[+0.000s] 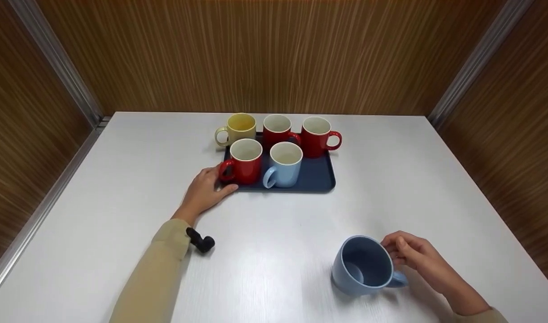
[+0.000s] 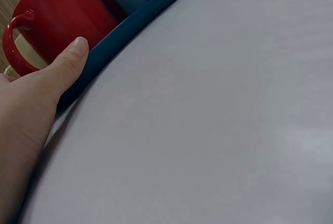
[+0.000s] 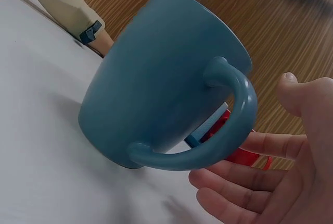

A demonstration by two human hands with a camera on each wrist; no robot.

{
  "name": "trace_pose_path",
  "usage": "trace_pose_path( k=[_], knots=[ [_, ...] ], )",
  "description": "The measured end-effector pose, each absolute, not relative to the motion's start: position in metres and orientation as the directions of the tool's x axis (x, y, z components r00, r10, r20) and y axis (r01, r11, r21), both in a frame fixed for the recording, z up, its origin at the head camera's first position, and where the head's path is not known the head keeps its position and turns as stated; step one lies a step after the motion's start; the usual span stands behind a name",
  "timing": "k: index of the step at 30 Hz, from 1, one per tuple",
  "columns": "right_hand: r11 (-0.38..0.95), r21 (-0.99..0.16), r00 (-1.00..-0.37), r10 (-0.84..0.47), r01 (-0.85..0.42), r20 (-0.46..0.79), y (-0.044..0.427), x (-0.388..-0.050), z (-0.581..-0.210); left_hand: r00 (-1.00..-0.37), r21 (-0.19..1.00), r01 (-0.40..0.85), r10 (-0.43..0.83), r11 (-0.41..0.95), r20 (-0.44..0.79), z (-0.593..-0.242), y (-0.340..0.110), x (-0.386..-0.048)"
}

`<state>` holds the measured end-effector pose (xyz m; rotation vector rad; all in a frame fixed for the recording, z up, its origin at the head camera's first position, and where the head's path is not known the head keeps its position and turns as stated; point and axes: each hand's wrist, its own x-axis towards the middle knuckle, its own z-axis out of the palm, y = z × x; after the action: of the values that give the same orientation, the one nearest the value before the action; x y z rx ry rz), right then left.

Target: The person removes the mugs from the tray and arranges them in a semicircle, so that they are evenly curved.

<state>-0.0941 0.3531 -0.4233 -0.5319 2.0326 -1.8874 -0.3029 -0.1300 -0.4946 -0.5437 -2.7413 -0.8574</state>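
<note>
— What's biggest on the table (image 1: 99,202)?
— Your tray (image 1: 318,175), near 12 o'clock, crowded with five mugs (image 1: 286,172). The yellow mug (image 1: 241,138) sits at its 10 o'clock corner, handle jutting past the edge, so a jolt would likely tip that one first.
— And the lone mug (image 1: 363,264)?
— Between 4 and 5 o'clock, nearest you. I can't tell whether its base sits flat.
— Your hands?
— Your left hand (image 1: 204,190) is at the tray's 8 o'clock corner, thumb (image 2: 67,62) against the rim. The other fingertips are hidden; I can't tell whether they clamp. Tugging there could knock mugs together. Your right hand (image 1: 418,259) is at the lone mug's 3 o'clock, thumb and fingers apart, gripping nothing.
— Smallest worry?
— The handle (image 3: 243,114), toward 4 o'clock: bump it and the mug could spin or topple.
</note>
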Motion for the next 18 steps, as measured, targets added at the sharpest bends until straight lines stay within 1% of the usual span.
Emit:
trace_pose_path(
  k=[4,9,18],
  knots=[
    [0.081,-0.994,-0.882,-0.47,-0.073,0.026,0.353,-0.101,-0.422,-0.906,0.501,0.413,0.285,0.761,0.314,-0.495,-0.131,-0.303],
    [0.113,-0.985,-0.884,-0.463,-0.132,0.065,0.353,-0.11,-0.421,-0.892,0.486,0.437,0.296,0.757,0.342,-0.495,-0.132,-0.303],
    [0.165,-0.964,-0.879,-0.465,-0.206,0.108,0.356,-0.129,-0.411,-0.898,0.486,0.425,0.288,0.763,0.334,-0.494,-0.131,-0.303]
  ],
)
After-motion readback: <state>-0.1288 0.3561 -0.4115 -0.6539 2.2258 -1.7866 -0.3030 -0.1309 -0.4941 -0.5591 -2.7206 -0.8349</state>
